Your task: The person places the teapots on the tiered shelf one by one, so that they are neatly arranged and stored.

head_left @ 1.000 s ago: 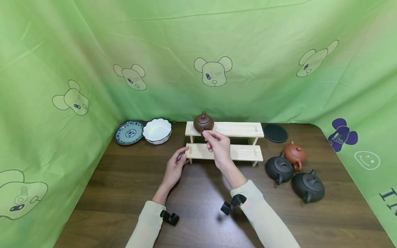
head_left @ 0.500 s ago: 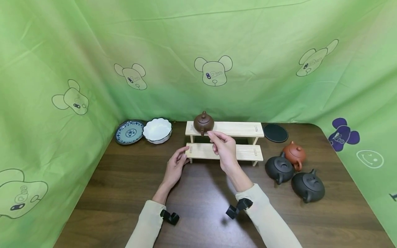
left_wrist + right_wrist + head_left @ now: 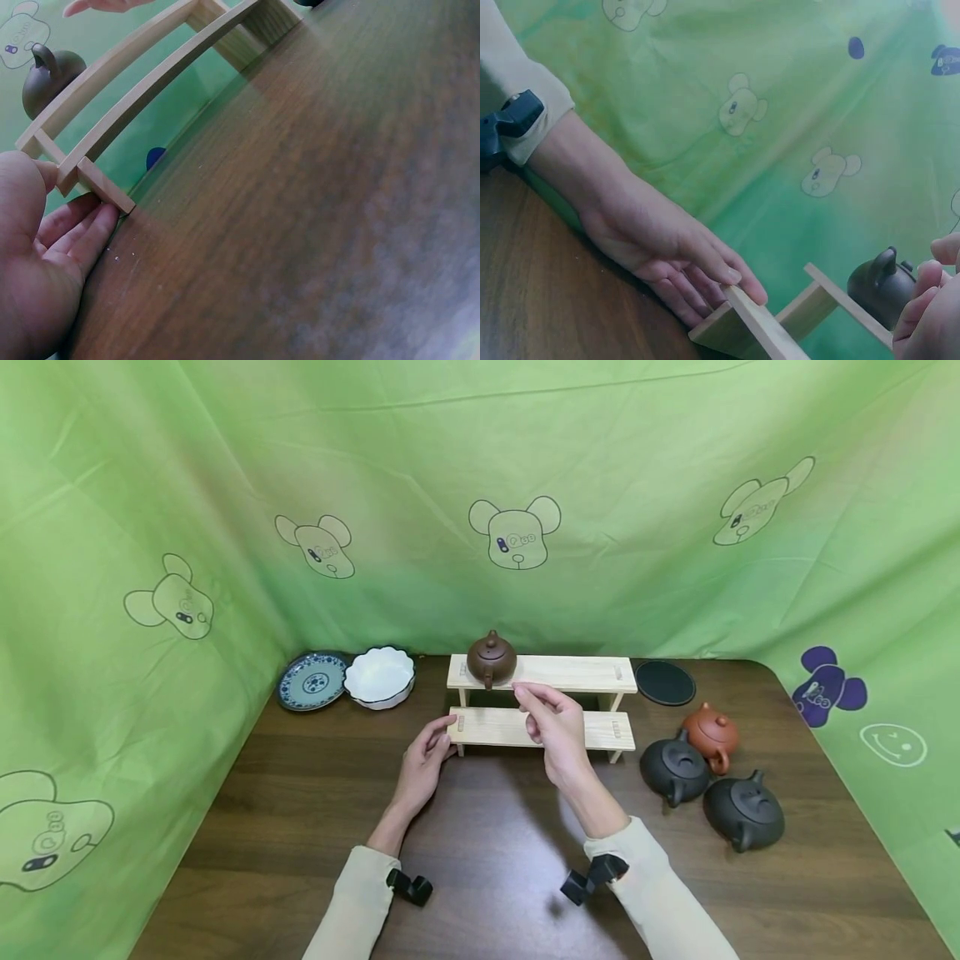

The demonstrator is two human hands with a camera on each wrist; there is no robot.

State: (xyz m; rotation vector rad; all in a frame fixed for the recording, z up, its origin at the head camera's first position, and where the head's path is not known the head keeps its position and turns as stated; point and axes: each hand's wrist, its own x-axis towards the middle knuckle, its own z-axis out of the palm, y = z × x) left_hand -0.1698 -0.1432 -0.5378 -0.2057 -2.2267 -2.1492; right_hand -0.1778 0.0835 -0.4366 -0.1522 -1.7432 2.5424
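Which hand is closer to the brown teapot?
Right. The right hand is just in front of the brown teapot and a little to its right. The left hand is farther off, lower and to the left, holding the lower shelf's left end.

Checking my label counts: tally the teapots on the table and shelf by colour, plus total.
Dark brown round matte teapot, on the upper pale wooden shelf: 1
Reddish-orange round matte teapot, on the table: 1
Black squat matte teapots, on the table: 2
Total: 4
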